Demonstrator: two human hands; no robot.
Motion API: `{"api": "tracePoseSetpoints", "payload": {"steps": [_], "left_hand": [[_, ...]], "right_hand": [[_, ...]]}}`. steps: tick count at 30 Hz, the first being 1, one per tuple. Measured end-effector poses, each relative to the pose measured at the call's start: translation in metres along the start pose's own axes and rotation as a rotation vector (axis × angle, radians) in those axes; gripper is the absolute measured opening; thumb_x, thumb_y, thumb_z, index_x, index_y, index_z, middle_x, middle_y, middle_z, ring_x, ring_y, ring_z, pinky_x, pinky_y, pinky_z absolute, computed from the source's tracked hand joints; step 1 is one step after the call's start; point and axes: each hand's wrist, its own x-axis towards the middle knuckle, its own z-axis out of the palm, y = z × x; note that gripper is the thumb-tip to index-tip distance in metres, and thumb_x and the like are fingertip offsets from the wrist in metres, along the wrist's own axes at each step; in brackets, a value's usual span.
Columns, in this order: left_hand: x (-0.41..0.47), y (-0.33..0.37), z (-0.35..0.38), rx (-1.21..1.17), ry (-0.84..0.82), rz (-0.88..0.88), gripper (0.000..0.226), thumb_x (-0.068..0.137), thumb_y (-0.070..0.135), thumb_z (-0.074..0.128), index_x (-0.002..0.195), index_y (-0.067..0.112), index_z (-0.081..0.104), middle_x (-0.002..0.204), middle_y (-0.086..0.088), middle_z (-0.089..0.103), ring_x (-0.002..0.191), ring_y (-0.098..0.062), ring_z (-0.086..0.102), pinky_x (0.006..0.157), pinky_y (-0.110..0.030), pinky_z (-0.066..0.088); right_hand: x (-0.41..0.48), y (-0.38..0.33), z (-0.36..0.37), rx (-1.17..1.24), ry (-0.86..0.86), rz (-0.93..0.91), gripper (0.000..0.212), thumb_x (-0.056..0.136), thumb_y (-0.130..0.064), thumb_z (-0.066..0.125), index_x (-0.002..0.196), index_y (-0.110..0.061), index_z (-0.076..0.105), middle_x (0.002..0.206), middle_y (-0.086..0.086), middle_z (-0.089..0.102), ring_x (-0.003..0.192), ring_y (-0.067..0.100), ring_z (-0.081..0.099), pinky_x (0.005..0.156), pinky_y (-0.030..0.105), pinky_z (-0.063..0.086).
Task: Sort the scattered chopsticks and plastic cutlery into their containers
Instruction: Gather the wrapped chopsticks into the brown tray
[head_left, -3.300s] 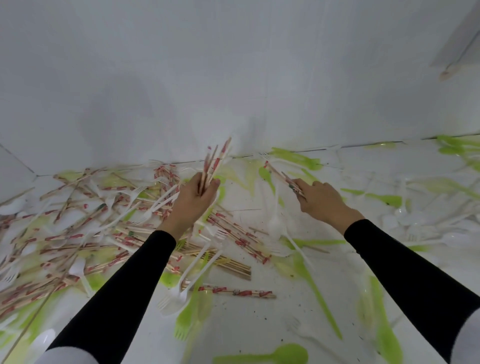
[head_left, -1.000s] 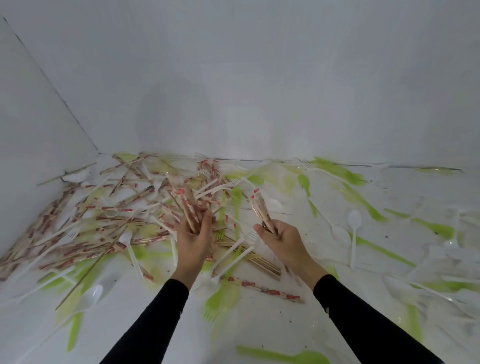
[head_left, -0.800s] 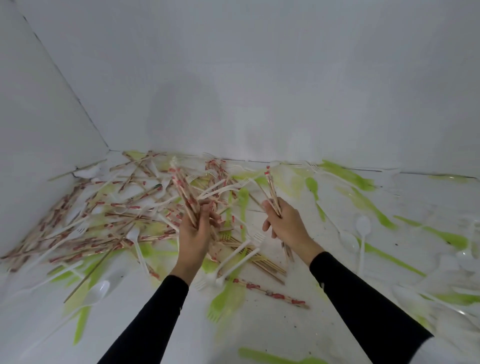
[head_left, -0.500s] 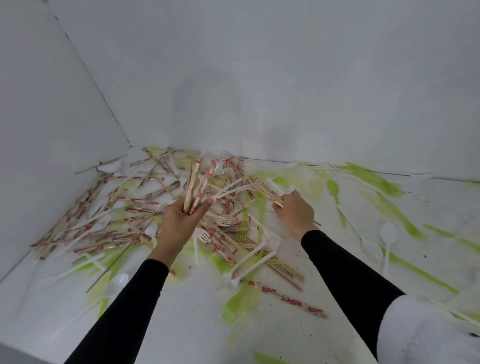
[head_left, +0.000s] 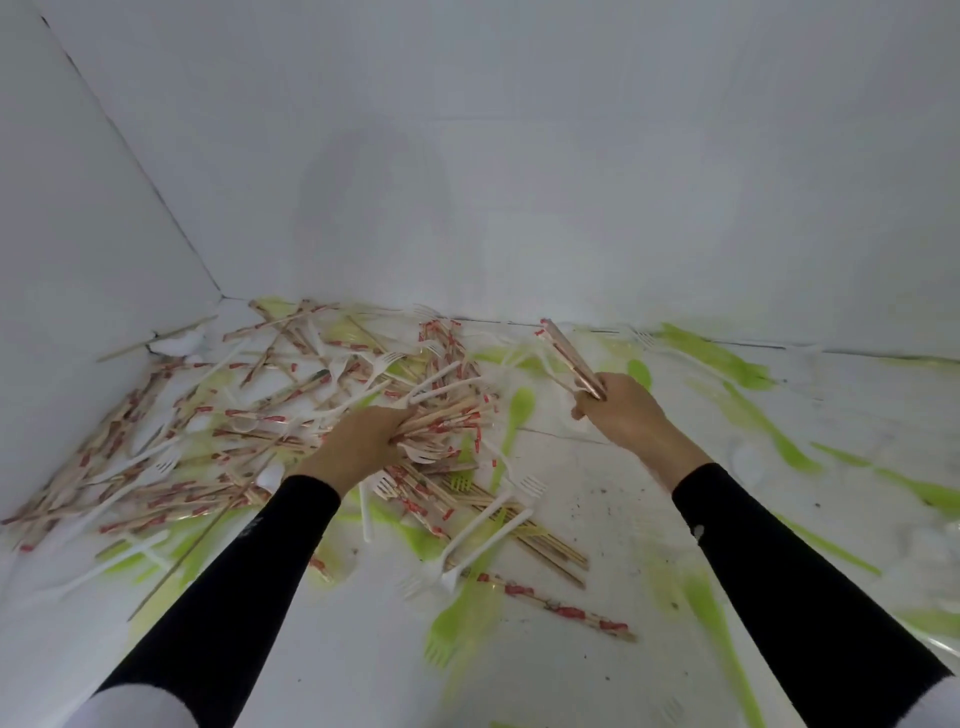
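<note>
A heap of wrapped chopsticks (head_left: 249, 415) with red-printed sleeves lies across the left and middle of a white surface, mixed with white plastic forks (head_left: 483, 530) and green cutlery (head_left: 514, 415). My left hand (head_left: 363, 441) is down in the heap, gripping a bundle of wrapped chopsticks (head_left: 447, 415) that point right. My right hand (head_left: 618, 410) is raised to the right of the heap and holds a few wrapped chopsticks (head_left: 566, 353) that slant up and to the left.
White walls (head_left: 467, 156) close the space at the back and left, meeting in a corner. Green spoons and forks (head_left: 748, 410) and white spoons lie scattered over the right. A green fork (head_left: 457, 623) and one wrapped pair (head_left: 561, 608) lie near the front.
My left hand dropped from holding its chopsticks upright to lying in the heap with the bundle pointing right. My right hand lifted, its chopsticks now slanting up-left.
</note>
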Motion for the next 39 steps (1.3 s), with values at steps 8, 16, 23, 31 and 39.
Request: {"api": "tracePoseSetpoints", "payload": {"steps": [8,16,23,31,39], "left_hand": [[0.007,-0.017,0.010,0.031,0.042,0.118,0.014,0.094,0.014,0.062,0.106,0.008,0.066,0.094,-0.009,0.061,0.086,-0.030,0.057,0.073,-0.040,0.045],[-0.021,0.006,-0.042,-0.832,0.654,0.022,0.012,0.099,0.027,0.054,0.100,0.018,0.062,0.069,0.017,0.063,0.063,0.004,0.059,0.062,-0.014,0.046],[-0.031,-0.010,-0.042,-1.014,0.590,-0.144,0.012,0.084,0.037,0.072,0.085,0.025,0.072,0.057,0.012,0.059,0.050,-0.006,0.049,0.053,-0.021,0.040],[-0.028,-0.023,0.005,-0.365,0.248,-0.064,0.013,0.088,0.019,0.072,0.098,0.010,0.074,0.070,0.007,0.056,0.059,-0.013,0.053,0.056,-0.022,0.038],[-0.023,-0.019,0.011,-0.220,0.098,0.084,0.011,0.087,0.021,0.074,0.089,0.010,0.074,0.080,0.003,0.060,0.073,-0.016,0.056,0.068,-0.027,0.038]], "right_hand": [[-0.016,0.017,-0.005,0.684,-0.109,0.302,0.014,0.097,-0.015,0.047,0.099,-0.005,0.057,0.066,0.003,0.049,0.052,0.016,0.046,0.046,0.026,0.041],[-0.011,-0.020,0.044,0.117,-0.137,-0.081,0.025,0.101,-0.035,0.046,0.096,-0.015,0.060,0.064,-0.003,0.046,0.051,0.014,0.041,0.048,0.024,0.033],[0.003,-0.056,0.098,-0.522,-0.216,-0.569,0.044,0.100,-0.024,0.045,0.144,-0.025,0.042,0.133,-0.001,0.045,0.089,0.022,0.058,0.059,0.029,0.039],[0.013,-0.041,0.102,-0.800,-0.224,-0.616,0.050,0.095,-0.009,0.052,0.141,-0.029,0.048,0.140,-0.006,0.043,0.074,0.022,0.059,0.048,0.025,0.036],[0.000,0.006,0.051,-0.677,-0.146,-0.553,0.019,0.094,-0.032,0.053,0.108,-0.020,0.056,0.105,-0.005,0.058,0.084,0.019,0.060,0.066,0.032,0.047]]}}
